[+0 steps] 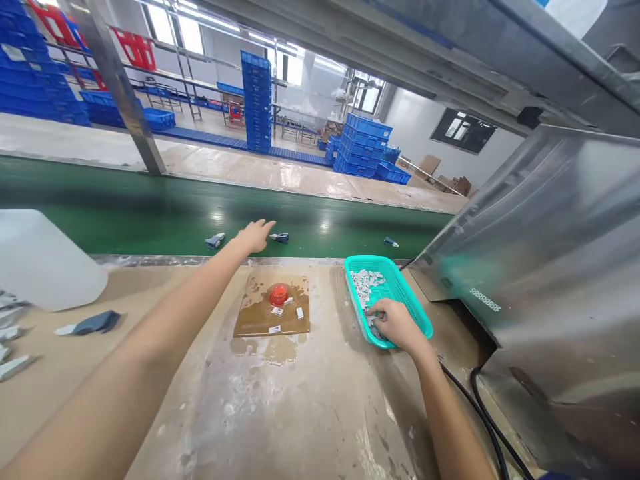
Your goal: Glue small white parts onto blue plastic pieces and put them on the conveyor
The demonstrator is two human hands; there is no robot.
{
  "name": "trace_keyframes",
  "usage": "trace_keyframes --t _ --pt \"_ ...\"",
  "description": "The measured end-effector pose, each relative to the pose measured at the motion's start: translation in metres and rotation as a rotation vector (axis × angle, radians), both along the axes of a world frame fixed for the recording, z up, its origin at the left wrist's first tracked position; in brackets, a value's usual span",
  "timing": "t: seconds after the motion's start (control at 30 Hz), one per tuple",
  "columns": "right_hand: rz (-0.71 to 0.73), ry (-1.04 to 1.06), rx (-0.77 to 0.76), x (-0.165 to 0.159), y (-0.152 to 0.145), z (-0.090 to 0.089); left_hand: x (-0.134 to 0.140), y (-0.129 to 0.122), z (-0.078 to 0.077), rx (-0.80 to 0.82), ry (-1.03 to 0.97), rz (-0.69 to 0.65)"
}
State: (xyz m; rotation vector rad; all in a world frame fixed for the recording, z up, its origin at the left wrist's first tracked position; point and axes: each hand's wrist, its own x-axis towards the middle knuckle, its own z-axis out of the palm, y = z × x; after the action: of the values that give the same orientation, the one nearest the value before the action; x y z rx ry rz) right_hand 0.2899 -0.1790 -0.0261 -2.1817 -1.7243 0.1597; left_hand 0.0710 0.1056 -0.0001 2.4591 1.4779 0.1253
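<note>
My left hand (255, 236) reaches out over the green conveyor belt (325, 223), fingers stretched and slightly apart. Just beyond its fingers lies a small dark blue and white plastic part (281, 238); a similar part (215, 241) rests to the left of the hand, another (391, 242) farther right. Inside the turquoise basket (397, 283), my right hand (395, 321) has its fingers curled down among small pieces; whatever the fingertips grip is hidden. Small white pieces (367, 283) fill the basket's left side.
A wet brown board (255, 320) carries a red dome (279, 295) and several small white pieces. On the left are a white plastic container (47, 260) and a dark blue and white part (93, 323). A metal housing (550, 267) bounds the right, with black cables (480, 407) beside it.
</note>
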Motion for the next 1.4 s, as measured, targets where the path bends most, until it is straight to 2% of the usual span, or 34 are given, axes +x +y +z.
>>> trace_keyframes --t 0.07,0.13,0.23,0.33,0.4,0.47,0.53,0.63,0.73,0.87,0.97,1.17,1.27,1.4 --pt "-0.014 0.021 0.032 0.000 0.000 0.002 0.016 -0.005 -0.003 -0.022 -0.041 -0.111" --pt "-0.043 0.060 0.062 0.000 -0.001 0.002 0.025 -0.007 -0.005 -0.037 -0.068 -0.143" --pt "-0.069 0.153 0.145 0.003 -0.003 0.000 0.024 -0.010 -0.001 -0.039 -0.125 -0.092" --pt "-0.072 0.310 0.301 0.004 -0.004 0.001 0.013 -0.024 0.011 -0.039 -0.231 -0.054" --pt "-0.052 0.439 0.393 -0.001 -0.004 0.005 0.003 -0.047 0.020 -0.151 -0.430 -0.046" --pt "-0.015 0.558 0.462 -0.014 -0.004 0.011 -0.009 -0.081 0.026 -0.438 -0.816 -0.045" --pt "0.053 0.649 0.493 -0.037 -0.003 0.018 -0.021 -0.120 0.027 -0.639 -1.059 -0.064" --pt "0.222 0.710 0.452 -0.081 -0.002 0.026 -0.038 -0.171 0.021 -0.780 -1.043 -0.159" --pt "0.347 0.678 0.430 -0.118 -0.001 0.033 -0.048 -0.200 0.013 -0.889 -1.105 -0.165" --pt "0.387 0.472 0.485 -0.139 0.003 0.042 -0.054 -0.208 0.012 -1.117 -1.220 -0.038" --pt "0.388 0.329 0.509 -0.141 0.004 0.048 -0.058 -0.203 0.013 -1.181 -1.211 -0.097" --pt "0.426 0.219 0.495 -0.143 0.000 0.049 -0.060 -0.196 0.008 -1.080 -1.122 -0.201" --pt "0.505 0.192 0.489 -0.140 -0.003 0.048 -0.060 -0.196 0.005 -1.050 -1.130 -0.216" --pt "0.586 0.056 0.520 -0.138 -0.004 0.048 -0.060 -0.194 0.003 -1.032 -1.131 -0.207"
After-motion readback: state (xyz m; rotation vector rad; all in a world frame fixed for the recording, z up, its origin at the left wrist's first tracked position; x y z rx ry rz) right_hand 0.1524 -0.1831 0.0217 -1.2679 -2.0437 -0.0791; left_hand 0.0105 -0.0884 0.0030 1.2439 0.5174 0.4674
